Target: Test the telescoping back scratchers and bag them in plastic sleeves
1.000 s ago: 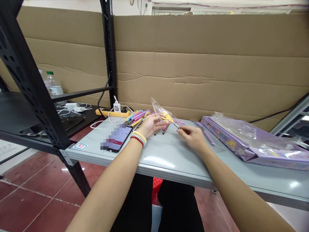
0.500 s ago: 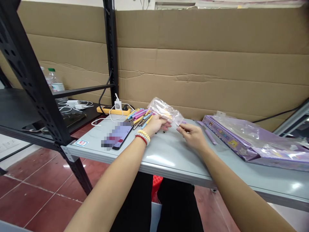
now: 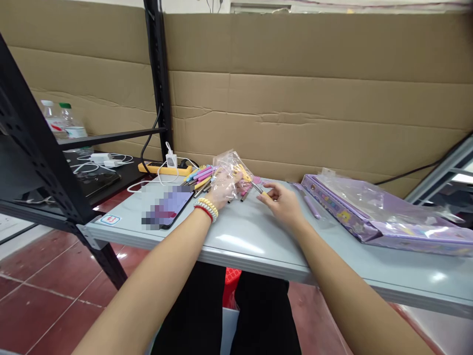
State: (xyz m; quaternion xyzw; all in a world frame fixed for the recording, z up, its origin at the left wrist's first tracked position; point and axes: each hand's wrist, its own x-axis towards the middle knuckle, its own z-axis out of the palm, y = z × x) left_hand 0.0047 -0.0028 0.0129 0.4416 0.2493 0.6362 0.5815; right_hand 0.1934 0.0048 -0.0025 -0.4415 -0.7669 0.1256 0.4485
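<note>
A crinkled clear plastic bag (image 3: 231,160) drapes over my left hand (image 3: 221,186), whose fingers are closed on it and partly show through. My right hand (image 3: 281,201) pinches a slim yellow-and-silver pen-like stick (image 3: 257,188) by its near end. From there the stick slants up and left to a yellow shaped piece beside the bag; I cannot tell whether the two are joined. Pink pieces (image 3: 246,187) and metal-ended sticks lie just below the bag. Left of my left hand is a pile of pink, blue and yellow pen-like sticks (image 3: 202,175).
A phone (image 3: 179,209) lies on the grey table near my left wrist. Behind it are a yellow power strip (image 3: 166,169) and white cables. To the right sit a purple stick (image 3: 312,206) and an open purple box (image 3: 369,212). A black shelf post (image 3: 159,74) stands left.
The bag has shifted from between my hands onto my left hand. The yellow-and-silver stick now shows in my right hand, outside the bag. The view has turned slightly right.
</note>
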